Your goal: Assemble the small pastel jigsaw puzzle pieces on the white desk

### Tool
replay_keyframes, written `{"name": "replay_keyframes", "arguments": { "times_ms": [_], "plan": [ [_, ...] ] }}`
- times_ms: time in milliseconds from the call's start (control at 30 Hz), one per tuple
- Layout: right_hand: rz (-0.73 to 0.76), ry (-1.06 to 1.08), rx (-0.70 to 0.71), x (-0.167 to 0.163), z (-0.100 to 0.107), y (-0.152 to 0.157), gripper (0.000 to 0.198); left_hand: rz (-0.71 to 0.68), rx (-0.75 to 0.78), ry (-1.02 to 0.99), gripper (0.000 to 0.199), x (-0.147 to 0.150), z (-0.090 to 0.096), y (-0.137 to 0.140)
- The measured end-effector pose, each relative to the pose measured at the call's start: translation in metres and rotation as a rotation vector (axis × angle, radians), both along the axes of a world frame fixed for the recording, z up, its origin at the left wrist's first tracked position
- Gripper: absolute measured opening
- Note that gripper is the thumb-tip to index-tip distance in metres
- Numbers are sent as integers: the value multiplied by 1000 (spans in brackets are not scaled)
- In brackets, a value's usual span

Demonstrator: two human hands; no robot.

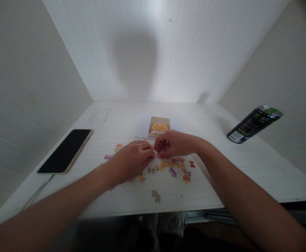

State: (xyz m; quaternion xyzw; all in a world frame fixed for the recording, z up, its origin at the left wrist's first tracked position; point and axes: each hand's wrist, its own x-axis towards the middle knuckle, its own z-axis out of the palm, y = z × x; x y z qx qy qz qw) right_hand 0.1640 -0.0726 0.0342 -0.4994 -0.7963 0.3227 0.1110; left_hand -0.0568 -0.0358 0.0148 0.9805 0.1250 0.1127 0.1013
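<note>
Head view: puzzle pieces lie scattered on white desk, mostly under & just in front of both hands. Left hand rests curled over the pieces, fingertips meeting the right's. Right hand has fingers pinched narrow at the same spot, poss. on a small piece, can't tell for sure. One stray piece sits nearer desk edge, apart from the rest. Reference picture just beyond hands. Phone far left w/ cable; dark can far right.
</note>
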Motion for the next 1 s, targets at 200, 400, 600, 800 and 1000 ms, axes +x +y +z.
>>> {"name": "replay_keyframes", "arguments": {
  "times_ms": [200,400,600,800,1000],
  "plan": [
    [4,16,-8,2,-2,1,23,37,-91,-36,10,0,0,-1],
    [20,26,17,1,-3,2,22,37,-122,-56,11,1,-1,0],
    [34,67,-8,1,-4,3,23,-20,-118,-82,18,0,-5,2],
    [36,53,12,1,-3,2,21,-20,-100,-60,20,1,-5,1],
    [14,61,-17,1,-5,4,23,-23,-84,-25,22,1,-1,0]
  ]
}}
